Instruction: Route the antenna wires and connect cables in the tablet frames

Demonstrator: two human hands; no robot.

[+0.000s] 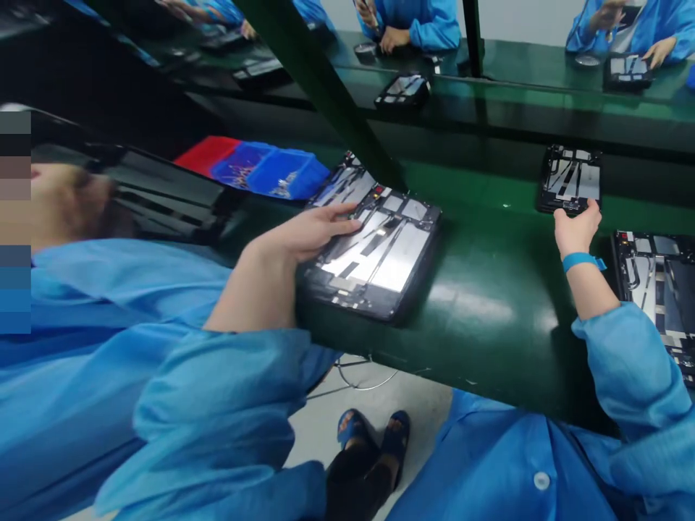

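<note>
My left hand [312, 233] is at the left edge of an opened tablet [380, 253], fingers over its top face; the lower fingers are hidden. Silvery battery cells and dark ribbon cables show inside it. Its edge looks thick, but I cannot tell whether several are stacked. Behind it lies another opened tablet [347, 179], partly covered. Far to the right, my right hand [578, 224], with a blue wristband, grips the near edge of a further opened tablet [573, 177]. One more opened tablet [654, 289] lies beside my right forearm.
A green bench [478, 289] carries everything. Blue bins [287, 174] with small parts and a red bin [206, 153] stand at the back left. A dark green post [326, 87] slants across. A co-worker's blue sleeve [135, 268] is close on the left; others work across the bench.
</note>
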